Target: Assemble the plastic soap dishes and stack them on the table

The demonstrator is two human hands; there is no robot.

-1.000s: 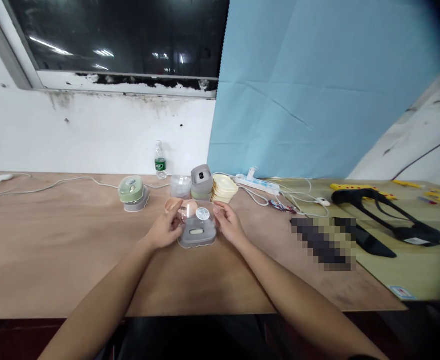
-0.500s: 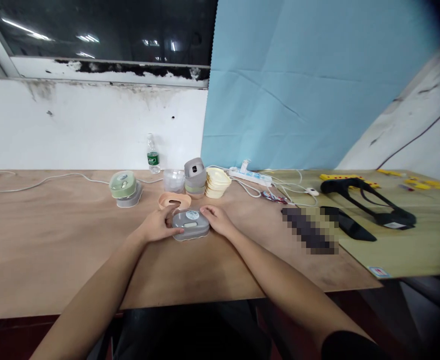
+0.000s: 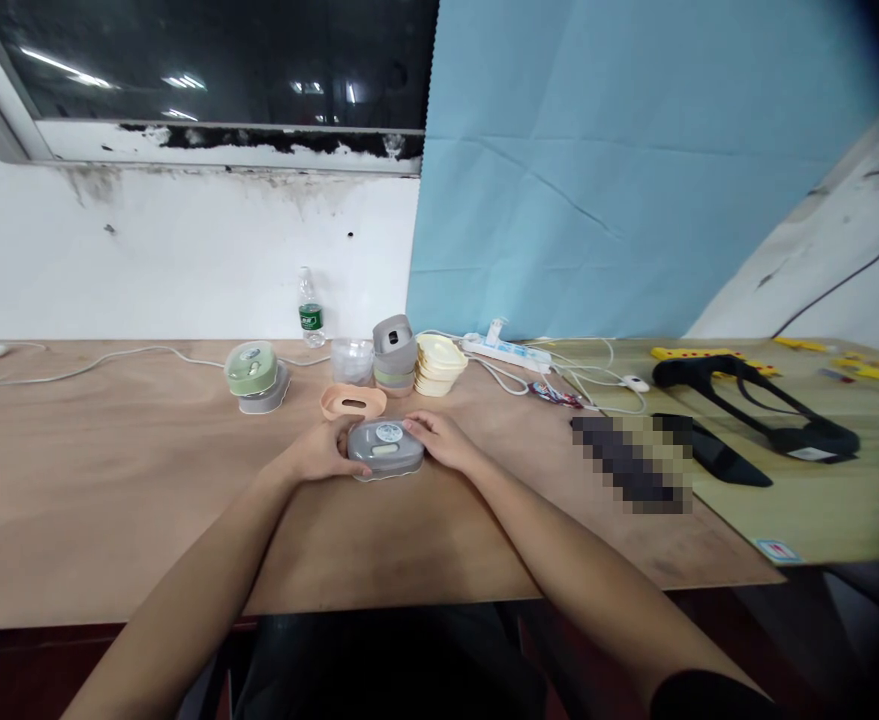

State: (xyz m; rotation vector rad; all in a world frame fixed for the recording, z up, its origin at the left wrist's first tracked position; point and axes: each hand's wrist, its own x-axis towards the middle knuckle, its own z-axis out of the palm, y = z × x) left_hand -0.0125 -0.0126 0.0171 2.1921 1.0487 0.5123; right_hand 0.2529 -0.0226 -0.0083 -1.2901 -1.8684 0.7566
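A grey box (image 3: 386,449) with rounded corners, a clear cover and a round label lies on the brown table in front of me. My left hand (image 3: 326,449) grips its left end, thumb along the front and fingers at the back edge. Against the right end my right hand (image 3: 440,438) is pressed, thumb and fingertips near the back corner. Right behind the box sits a peach shell (image 3: 353,401) with a slot in it. Part of my left fingers is hidden behind the box.
To the left, a green box (image 3: 251,370) is stacked on a grey box (image 3: 265,401). Behind stand clear covers (image 3: 352,361), stacked grey shells (image 3: 394,345), cream trays (image 3: 439,365) and a water bottle (image 3: 310,310). A power strip (image 3: 506,350) with cables and a black frame (image 3: 754,400) lie to the right.
My view has shifted slightly, so everything sits a little further right. The left fingers have drawn back from the peach shell towards the grey box; both hands stay on the box.
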